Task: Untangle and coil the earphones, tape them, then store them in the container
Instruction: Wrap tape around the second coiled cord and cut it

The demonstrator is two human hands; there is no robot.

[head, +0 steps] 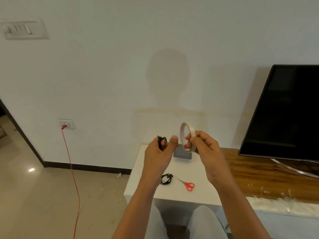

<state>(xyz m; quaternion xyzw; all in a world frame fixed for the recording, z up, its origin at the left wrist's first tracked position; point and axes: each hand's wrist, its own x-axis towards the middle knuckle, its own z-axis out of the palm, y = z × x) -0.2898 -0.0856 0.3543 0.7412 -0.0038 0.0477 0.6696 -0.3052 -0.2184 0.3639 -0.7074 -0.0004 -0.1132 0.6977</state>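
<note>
- My left grip (pixel 158 152) is raised above the white surface (pixel 172 194), fingers curled round a black bundle of earphones (pixel 161 141), thumb pointing up.
- My right grip (pixel 205 149) pinches a roll of tape (pixel 187 135) and holds it on edge, just right of the left thumb; I cannot tell whether they touch.
- The grey container (pixel 183 155) lies at the far side of the surface, partly hidden behind both grips and the roll.
- A second coil of black earphones (pixel 166 179) lies on the surface nearer to me, beside my left forearm.
- Red-handled scissors (pixel 189 185) lie just right of that coil, blades pointing to the far left.
- On the right, a wooden shelf (pixel 259 173) adjoins the surface and carries a dark television (pixel 284 109) on a metal stand.
- On the left, a red cable (pixel 70 161) hangs from a wall socket (pixel 66 124) and trails over the floor (pixel 43 195).
- A switch panel (pixel 25 30) sits high on the wall at far left.
- My knees in pale trousers (pixel 205 219) show below the near edge of the surface.
</note>
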